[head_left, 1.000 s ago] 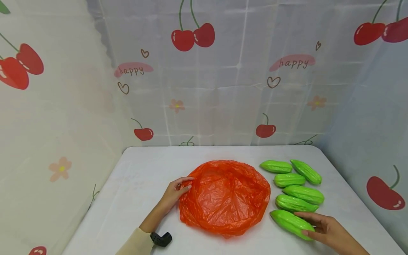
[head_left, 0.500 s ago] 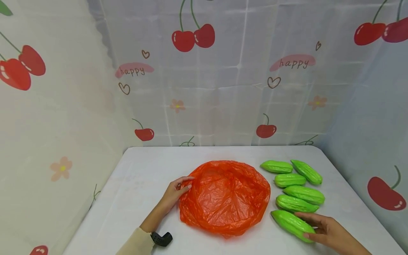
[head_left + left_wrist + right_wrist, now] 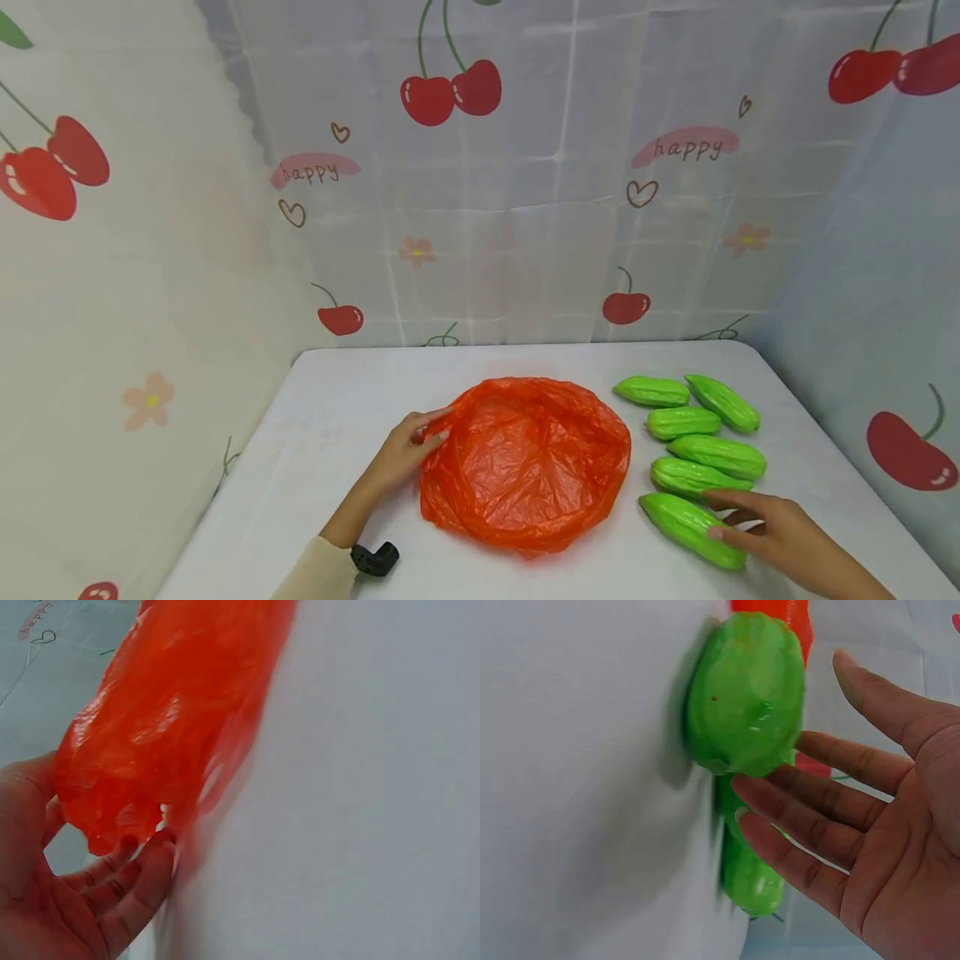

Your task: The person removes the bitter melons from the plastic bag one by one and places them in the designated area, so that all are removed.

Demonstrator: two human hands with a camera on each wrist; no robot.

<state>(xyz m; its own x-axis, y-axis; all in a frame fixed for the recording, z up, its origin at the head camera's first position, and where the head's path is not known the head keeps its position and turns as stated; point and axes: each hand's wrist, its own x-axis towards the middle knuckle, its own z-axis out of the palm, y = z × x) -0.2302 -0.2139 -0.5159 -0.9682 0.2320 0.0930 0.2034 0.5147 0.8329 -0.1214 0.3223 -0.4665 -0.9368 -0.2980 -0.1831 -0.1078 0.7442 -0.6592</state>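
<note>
A red plastic bag (image 3: 525,467) lies spread with its mouth upward on the white table. My left hand (image 3: 401,454) holds its left rim; in the left wrist view the crumpled edge sits between the thumb and the curved fingers (image 3: 142,892). Toward the right, my right hand (image 3: 780,533) is at the nearest green bitter melon (image 3: 690,529). The right wrist view shows the thumb apart from that melon and the fingers (image 3: 802,825) spread loosely beside it. Several more ridged bitter melons (image 3: 697,477) lie behind it in a loose column.
The table (image 3: 337,400) has a back edge against a hanging cherry-print cloth (image 3: 517,208), and similar cloth closes both sides. A black device (image 3: 375,558) is worn at the left wrist, below a beige sleeve (image 3: 318,571).
My right thumb and fingers have loosened from the nearest melon, and the hand has shifted slightly right. The bag's rim has moved a little at the left hand.
</note>
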